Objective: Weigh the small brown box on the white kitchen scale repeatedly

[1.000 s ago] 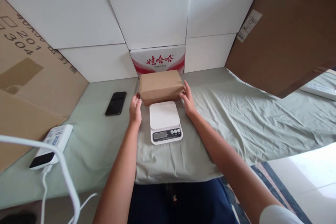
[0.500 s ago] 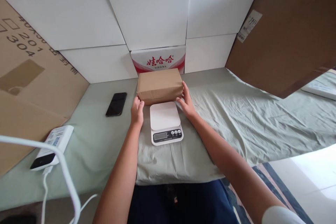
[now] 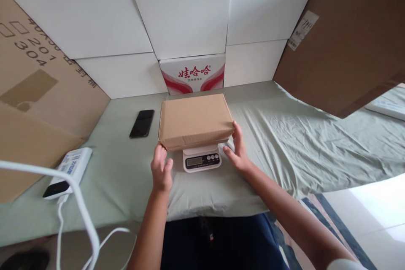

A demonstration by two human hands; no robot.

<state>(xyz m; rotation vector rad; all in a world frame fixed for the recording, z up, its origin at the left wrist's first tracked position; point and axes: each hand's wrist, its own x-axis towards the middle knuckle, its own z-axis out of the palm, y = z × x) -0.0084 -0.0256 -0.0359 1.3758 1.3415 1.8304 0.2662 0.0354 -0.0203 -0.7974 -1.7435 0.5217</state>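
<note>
Head view: box (image 3: 195, 120) sits on the scale (image 3: 201, 160), covering the pan, display clear at the near edge so it reads. Left hand (image 3: 161, 171) open, fingertips at the box's near-left corner. Right hand (image 3: 238, 152) open, fingers against the near-right corner, steadying rather than gripping. Phone (image 3: 142, 123) left of box, power bank (image 3: 68, 172) near-left.

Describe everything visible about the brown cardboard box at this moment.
The brown cardboard box is a plain, closed, flat rectangular carton of unprinted kraft board, with no label or tape showing. It lies level, long side across the view, on the white scale, covering the platform so only the display and buttons show. The left hand has fingertips at its near left corner; the right hand touches its right end. It is above the green cloth, before a red-and-white printed carton.
</note>
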